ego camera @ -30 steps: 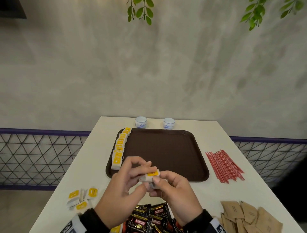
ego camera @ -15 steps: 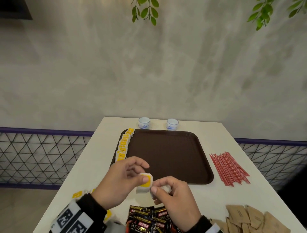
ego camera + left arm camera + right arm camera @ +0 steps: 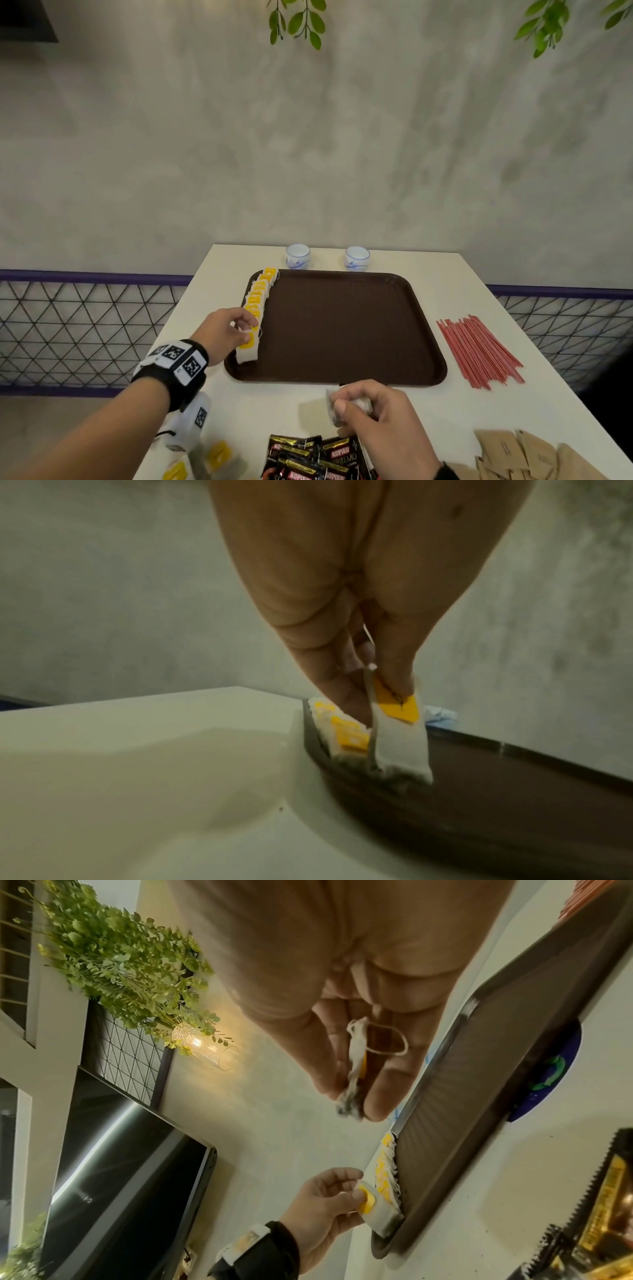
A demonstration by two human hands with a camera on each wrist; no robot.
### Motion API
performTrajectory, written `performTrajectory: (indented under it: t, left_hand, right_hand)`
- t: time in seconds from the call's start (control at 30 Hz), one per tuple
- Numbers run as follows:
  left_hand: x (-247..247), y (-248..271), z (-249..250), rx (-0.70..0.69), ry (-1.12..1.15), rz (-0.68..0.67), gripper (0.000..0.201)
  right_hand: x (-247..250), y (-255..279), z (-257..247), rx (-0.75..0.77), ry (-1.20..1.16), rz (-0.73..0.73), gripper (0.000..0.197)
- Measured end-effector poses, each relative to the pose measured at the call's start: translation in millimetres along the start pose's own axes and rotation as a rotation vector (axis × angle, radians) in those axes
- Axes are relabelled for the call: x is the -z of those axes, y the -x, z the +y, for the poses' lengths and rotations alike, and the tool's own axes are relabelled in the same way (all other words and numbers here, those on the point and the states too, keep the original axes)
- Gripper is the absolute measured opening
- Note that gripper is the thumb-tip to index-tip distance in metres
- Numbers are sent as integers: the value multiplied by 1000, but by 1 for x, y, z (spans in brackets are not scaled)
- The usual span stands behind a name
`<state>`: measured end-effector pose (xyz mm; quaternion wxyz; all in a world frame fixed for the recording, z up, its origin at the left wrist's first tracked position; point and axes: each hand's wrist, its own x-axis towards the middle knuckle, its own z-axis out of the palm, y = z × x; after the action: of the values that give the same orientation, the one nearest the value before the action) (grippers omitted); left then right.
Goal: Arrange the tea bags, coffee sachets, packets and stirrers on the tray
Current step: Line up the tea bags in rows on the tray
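A brown tray (image 3: 342, 325) lies on the white table (image 3: 479, 404). A row of yellow-tagged tea bags (image 3: 258, 294) runs along its left edge. My left hand (image 3: 236, 334) pinches one tea bag (image 3: 247, 351) by its yellow tag at the near end of that row; the bag's lower end (image 3: 402, 748) touches the tray floor. My right hand (image 3: 363, 409) pinches a second tea bag (image 3: 354, 1069) between thumb and fingers, above the table just in front of the tray. Red stirrers (image 3: 478, 353) lie right of the tray. Black coffee sachets (image 3: 308, 459) and brown packets (image 3: 534, 455) lie near me.
Two small white-and-blue cups (image 3: 298, 256) stand behind the tray at the table's far edge. Loose tea bags (image 3: 212, 455) lie at the near left. A concrete wall rises behind the table, with a mesh railing (image 3: 85, 325) on both sides.
My hands have parted. The left hand carried one tea bag forward and left to the near end of the row on the tray. The right hand stayed near me holding the other bag.
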<state>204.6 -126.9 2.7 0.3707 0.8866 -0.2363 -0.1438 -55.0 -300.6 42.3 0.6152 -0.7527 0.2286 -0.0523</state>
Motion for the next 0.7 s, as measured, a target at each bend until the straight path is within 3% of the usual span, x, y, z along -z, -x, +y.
performTrajectory:
  t: [0.13, 0.53, 0.7]
  left_hand:
    - [-10, -8, -5, 4, -145, -57, 26]
    - [-7, -16, -6, -107, -311, 14, 40]
    - [-11, -8, -8, -82, -348, -76, 45]
  right_hand:
    - [3, -2, 2, -19, 18, 12, 10]
    - [6, -5, 4, -15, 58, 6, 10]
    - [4, -4, 3, 2, 82, -3, 11]
